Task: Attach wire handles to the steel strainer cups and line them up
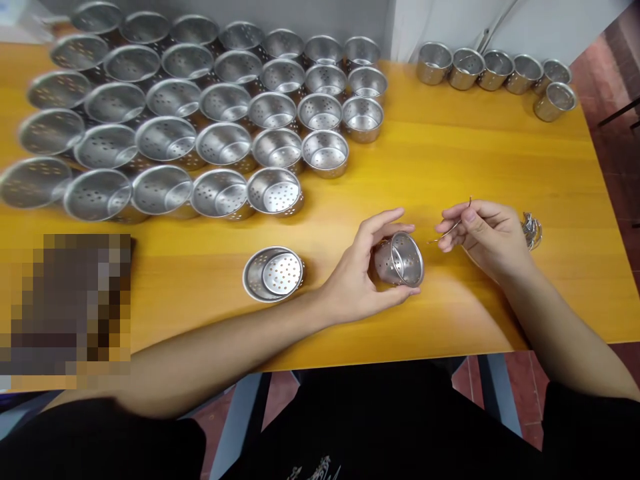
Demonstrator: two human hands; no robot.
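Note:
My left hand (pixel 363 270) is wrapped round a small perforated metal cup (pixel 399 260), its mouth tilted to the right. Pinched between the thumb and fingers of my right hand (pixel 487 233) is a thin bent wire (pixel 451 230), with one end pointing toward the cup. A gap separates the wire from the cup. Behind my right hand, partly hidden by it, lies a small heap of bent wires (pixel 533 230). Another perforated cup (pixel 273 274) stands alone on the table to the left of my left hand.
Rows of perforated metal cups (pixel 223 143) fill the back left of the yellow table (pixel 450 160). Several smaller cups (pixel 495 69) stand along the wall at the back right. A dark, pixelated object (pixel 65 300) lies at the left. The table's front edge runs close to my body.

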